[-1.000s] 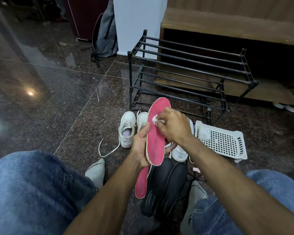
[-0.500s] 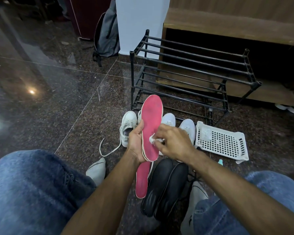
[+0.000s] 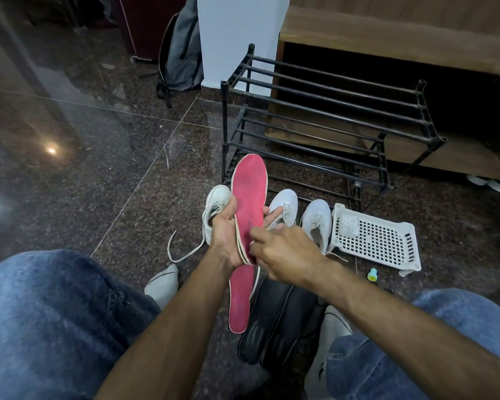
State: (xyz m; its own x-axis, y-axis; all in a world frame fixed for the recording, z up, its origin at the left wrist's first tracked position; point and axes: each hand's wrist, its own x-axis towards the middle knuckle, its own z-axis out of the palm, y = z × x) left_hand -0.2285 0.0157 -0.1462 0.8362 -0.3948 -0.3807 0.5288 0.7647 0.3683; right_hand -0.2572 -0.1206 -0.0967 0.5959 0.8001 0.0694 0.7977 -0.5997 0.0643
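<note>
Pink upright insole (image 3: pixel 249 194) sits gripped in my left hand (image 3: pixel 224 235) above the floor (image 3: pixel 127 197). A second pink insole (image 3: pixel 240 301) lies beneath, beside two black insoles (image 3: pixel 274 321). My right hand (image 3: pixel 283 252), pinching a white wad (image 3: pixel 252 242), has slid heelward.

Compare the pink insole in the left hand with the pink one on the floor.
The held insole is raised, gripped by the left hand, with the right hand at its heel; the floor insole lies flat, untouched. Both are pink with pale edges.
</note>
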